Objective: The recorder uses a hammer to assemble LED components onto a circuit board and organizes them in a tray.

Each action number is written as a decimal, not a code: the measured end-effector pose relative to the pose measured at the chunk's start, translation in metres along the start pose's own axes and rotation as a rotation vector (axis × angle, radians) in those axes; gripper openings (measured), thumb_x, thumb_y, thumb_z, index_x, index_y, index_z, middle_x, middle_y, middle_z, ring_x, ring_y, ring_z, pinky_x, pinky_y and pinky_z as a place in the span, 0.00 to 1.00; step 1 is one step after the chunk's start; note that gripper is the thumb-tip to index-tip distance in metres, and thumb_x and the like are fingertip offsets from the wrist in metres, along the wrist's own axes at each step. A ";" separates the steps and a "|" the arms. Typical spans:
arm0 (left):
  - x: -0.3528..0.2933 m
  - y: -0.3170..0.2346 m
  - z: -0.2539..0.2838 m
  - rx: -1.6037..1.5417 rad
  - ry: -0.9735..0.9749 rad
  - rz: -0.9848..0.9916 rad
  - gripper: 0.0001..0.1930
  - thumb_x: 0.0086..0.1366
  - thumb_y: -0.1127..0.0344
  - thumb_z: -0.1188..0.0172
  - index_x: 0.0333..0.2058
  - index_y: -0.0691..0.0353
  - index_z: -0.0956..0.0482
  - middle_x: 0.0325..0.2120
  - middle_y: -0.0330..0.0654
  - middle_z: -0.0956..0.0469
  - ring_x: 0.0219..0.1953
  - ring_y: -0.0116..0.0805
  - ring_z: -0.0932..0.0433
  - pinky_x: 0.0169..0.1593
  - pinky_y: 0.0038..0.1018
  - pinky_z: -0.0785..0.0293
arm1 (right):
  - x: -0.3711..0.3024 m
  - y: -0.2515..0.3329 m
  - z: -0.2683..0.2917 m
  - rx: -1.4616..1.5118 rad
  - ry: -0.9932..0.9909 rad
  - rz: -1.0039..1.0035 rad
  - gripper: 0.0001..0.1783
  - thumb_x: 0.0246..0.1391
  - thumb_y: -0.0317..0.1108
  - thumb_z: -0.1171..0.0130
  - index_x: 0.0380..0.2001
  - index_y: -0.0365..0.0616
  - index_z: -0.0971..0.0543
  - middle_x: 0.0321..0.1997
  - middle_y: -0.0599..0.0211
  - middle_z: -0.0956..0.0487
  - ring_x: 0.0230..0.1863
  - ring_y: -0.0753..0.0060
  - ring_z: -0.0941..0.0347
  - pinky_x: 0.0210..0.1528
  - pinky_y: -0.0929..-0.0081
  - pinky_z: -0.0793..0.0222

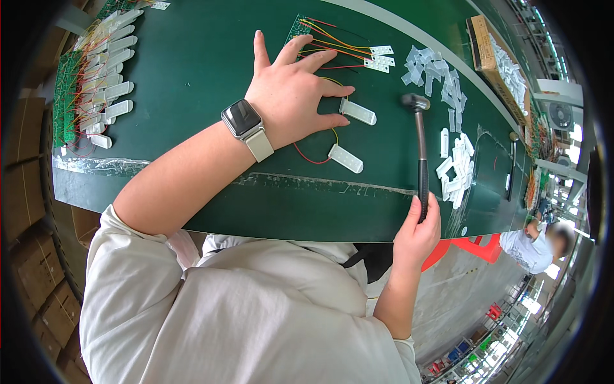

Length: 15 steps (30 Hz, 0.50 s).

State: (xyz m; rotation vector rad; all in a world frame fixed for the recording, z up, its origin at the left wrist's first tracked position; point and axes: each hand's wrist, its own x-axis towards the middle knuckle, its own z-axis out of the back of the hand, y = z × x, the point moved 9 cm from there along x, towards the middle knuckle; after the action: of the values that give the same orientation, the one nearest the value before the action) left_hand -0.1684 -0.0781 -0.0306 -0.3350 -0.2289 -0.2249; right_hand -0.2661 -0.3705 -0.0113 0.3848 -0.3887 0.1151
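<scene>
My left hand lies palm down on the green table, its fingers spread, a watch on the wrist. Its thumb and index finger straddle the wired end of a white oblong case; whether they touch it I cannot tell. A second white case with red and yellow wires lies nearer to me. Beyond the fingertips is a green circuit board, partly hidden, whose wires run to small white perforated plates. My right hand grips the black handle of a small hammer, head raised and slightly blurred.
Translucent pieces and a pile of white casings lie right of the hammer. A cardboard box of white parts stands at the far right. Wired boards with white cases line the left. Another person is off right.
</scene>
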 end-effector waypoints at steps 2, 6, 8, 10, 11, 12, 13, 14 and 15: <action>-0.002 0.001 0.002 -0.007 -0.010 0.001 0.23 0.55 0.37 0.29 0.51 0.27 0.13 0.67 0.36 0.28 0.74 0.47 0.43 0.70 0.79 0.65 | 0.005 0.002 -0.010 -0.171 0.129 0.008 0.15 0.65 0.32 0.36 0.51 0.37 0.19 0.40 0.60 0.19 0.41 0.54 0.24 0.48 0.61 0.27; -0.001 0.000 0.001 -0.005 0.000 0.013 0.23 0.55 0.37 0.28 0.50 0.27 0.12 0.68 0.33 0.30 0.75 0.46 0.44 0.71 0.77 0.65 | 0.034 0.039 -0.001 -0.137 0.025 0.198 0.20 0.54 0.33 0.27 0.51 0.47 0.15 0.44 0.66 0.20 0.45 0.57 0.25 0.52 0.63 0.29; -0.001 -0.001 0.002 -0.010 -0.002 0.004 0.23 0.55 0.37 0.28 0.50 0.27 0.12 0.68 0.33 0.30 0.75 0.46 0.43 0.71 0.77 0.65 | 0.057 0.062 -0.015 0.011 0.103 0.279 0.19 0.53 0.32 0.27 0.49 0.47 0.14 0.44 0.67 0.20 0.45 0.58 0.25 0.52 0.63 0.28; -0.003 0.003 0.002 0.002 0.014 0.024 0.24 0.54 0.38 0.28 0.50 0.27 0.12 0.68 0.33 0.30 0.75 0.47 0.43 0.71 0.77 0.66 | 0.075 0.088 -0.038 0.177 0.195 0.403 0.17 0.50 0.31 0.26 0.46 0.47 0.14 0.44 0.68 0.20 0.45 0.59 0.25 0.51 0.64 0.28; -0.001 0.001 0.003 -0.005 0.005 0.015 0.24 0.54 0.38 0.28 0.50 0.27 0.12 0.68 0.33 0.30 0.75 0.47 0.43 0.71 0.77 0.66 | 0.085 0.098 -0.047 0.189 0.204 0.443 0.17 0.49 0.30 0.26 0.45 0.47 0.13 0.44 0.70 0.19 0.45 0.59 0.25 0.51 0.64 0.28; -0.001 0.000 0.003 -0.012 0.011 0.016 0.24 0.54 0.38 0.28 0.50 0.27 0.12 0.68 0.33 0.30 0.75 0.47 0.43 0.71 0.77 0.66 | 0.092 0.105 -0.056 0.196 0.217 0.427 0.16 0.49 0.31 0.26 0.44 0.48 0.13 0.45 0.71 0.19 0.47 0.59 0.24 0.52 0.64 0.27; -0.001 0.001 0.002 -0.016 0.018 0.024 0.24 0.54 0.38 0.27 0.50 0.27 0.12 0.68 0.33 0.30 0.75 0.47 0.43 0.71 0.77 0.66 | 0.098 0.111 -0.064 0.173 0.216 0.447 0.17 0.48 0.32 0.25 0.45 0.49 0.13 0.46 0.71 0.19 0.48 0.60 0.24 0.52 0.64 0.26; -0.002 0.001 0.002 -0.015 0.005 0.018 0.23 0.53 0.37 0.27 0.49 0.27 0.12 0.68 0.33 0.29 0.75 0.47 0.43 0.71 0.77 0.66 | 0.101 0.114 -0.073 0.175 0.225 0.459 0.17 0.49 0.32 0.25 0.45 0.49 0.13 0.47 0.72 0.19 0.49 0.60 0.24 0.52 0.64 0.25; 0.000 -0.001 0.004 -0.016 -0.003 0.019 0.23 0.53 0.37 0.27 0.49 0.27 0.12 0.68 0.33 0.29 0.75 0.47 0.43 0.71 0.77 0.66 | 0.104 0.116 -0.081 0.176 0.236 0.472 0.17 0.49 0.32 0.25 0.45 0.50 0.13 0.47 0.72 0.19 0.49 0.60 0.24 0.52 0.64 0.25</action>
State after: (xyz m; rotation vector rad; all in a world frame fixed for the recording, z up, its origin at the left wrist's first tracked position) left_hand -0.1692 -0.0774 -0.0272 -0.3528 -0.2266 -0.2073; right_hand -0.1632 -0.2282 0.0003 0.4420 -0.2303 0.6523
